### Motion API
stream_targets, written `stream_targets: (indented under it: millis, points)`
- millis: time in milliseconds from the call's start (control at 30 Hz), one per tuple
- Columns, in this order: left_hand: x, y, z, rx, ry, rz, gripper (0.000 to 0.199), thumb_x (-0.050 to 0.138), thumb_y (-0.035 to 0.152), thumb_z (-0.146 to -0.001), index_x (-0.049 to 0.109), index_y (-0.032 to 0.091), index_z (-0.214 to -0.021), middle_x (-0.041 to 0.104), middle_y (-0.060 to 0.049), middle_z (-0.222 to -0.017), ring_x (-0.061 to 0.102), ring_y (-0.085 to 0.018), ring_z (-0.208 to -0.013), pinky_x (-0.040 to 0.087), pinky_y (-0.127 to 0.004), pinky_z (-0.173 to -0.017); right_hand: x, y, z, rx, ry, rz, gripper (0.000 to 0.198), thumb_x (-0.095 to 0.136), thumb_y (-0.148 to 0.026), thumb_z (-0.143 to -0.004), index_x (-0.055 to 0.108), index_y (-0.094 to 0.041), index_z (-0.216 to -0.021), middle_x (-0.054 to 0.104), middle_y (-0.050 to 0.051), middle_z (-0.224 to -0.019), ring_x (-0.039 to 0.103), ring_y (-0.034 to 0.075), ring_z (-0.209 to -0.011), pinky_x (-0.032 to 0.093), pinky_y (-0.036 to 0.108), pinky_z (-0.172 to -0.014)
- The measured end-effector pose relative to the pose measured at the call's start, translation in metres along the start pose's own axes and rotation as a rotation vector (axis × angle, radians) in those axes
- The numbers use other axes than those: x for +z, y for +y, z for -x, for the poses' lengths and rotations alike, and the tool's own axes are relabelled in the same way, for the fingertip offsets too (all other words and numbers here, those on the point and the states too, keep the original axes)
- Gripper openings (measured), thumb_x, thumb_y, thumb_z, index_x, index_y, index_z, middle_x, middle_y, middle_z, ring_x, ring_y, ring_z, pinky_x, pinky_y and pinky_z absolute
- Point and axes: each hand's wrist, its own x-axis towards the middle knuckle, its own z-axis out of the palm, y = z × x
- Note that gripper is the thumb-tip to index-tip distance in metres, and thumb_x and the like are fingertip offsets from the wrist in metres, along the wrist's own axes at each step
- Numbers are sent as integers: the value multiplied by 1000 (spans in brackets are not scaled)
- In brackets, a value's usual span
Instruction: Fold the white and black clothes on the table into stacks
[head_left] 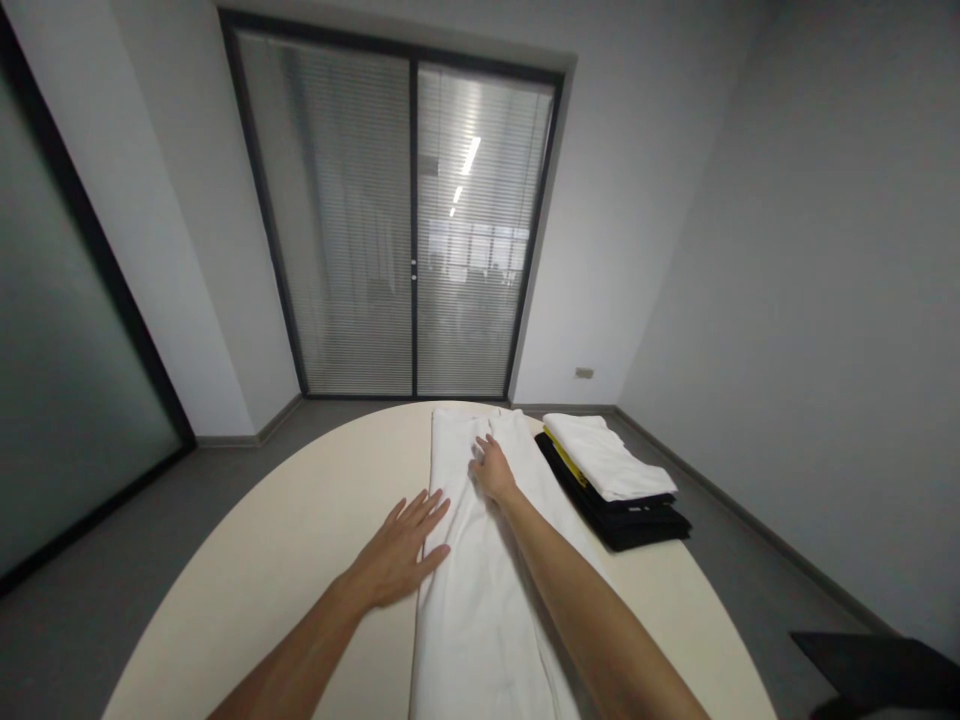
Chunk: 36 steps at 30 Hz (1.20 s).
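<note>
A long white garment (480,630) lies lengthwise over the table, with creases and layered edges; its exact kind is not clear. My left hand (401,550) rests flat at its left edge, fingers spread, the fingertips on the cloth and the palm partly over the bare tabletop. Farther up, my right hand (495,472) touches the garment near its far end. Its fingers are bent a little and apart, with no cloth visibly gripped. My right forearm covers part of the garment's right side.
The round cream table (322,510) carries a stack of folded clothes at the right: a white piece (607,458) on top, a yellow edge (566,458) below it, black pieces (637,530) underneath. A dark object (885,670) stands at lower right. Glass panels with blinds (360,250) are beyond.
</note>
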Motion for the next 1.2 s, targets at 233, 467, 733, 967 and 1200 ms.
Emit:
stream_targets:
  millis: [233,467,733,967,1200]
  points:
    - [1,1,1,-25,5,-6,71,25,63,-99,17,26,-158,19,-4,-164,15,-23,-152,10,-47,-124,-43,2,30,87,-66,109,27,60,-32,-87,68,-19,-109,70,12,-110,67,24,-100,49,32,-86]
    - [-1,6,-1,-65,15,-35,70,23,63,-99,22,24,-157,25,-5,-162,19,-24,-151,11,-49,-123,-66,3,93,-6,-425,18,34,65,-53,-80,69,-20,-72,71,4,-75,64,18,-71,39,25,-63]
    - [1,3,-3,-65,49,-45,67,24,61,-100,24,26,-157,30,-6,-161,25,-25,-149,12,-51,-122,-52,5,119,110,-247,-171,11,60,-31,-81,61,-20,-77,64,-2,-66,57,13,-64,36,23,-63]
    - [0,7,-3,-55,29,-66,68,30,64,-98,28,28,-156,26,-4,-162,23,-25,-150,14,-52,-122,-68,23,142,-28,-390,-414,69,67,-37,-83,39,-19,-143,60,-6,-67,53,12,-59,40,23,-59]
    - [0,18,10,-9,114,-75,57,35,55,-100,40,29,-150,42,-4,-156,37,-24,-144,16,-50,-123,-84,31,146,-140,-557,-525,52,64,-38,-87,55,-24,-136,46,-7,-64,41,10,-57,34,22,-56]
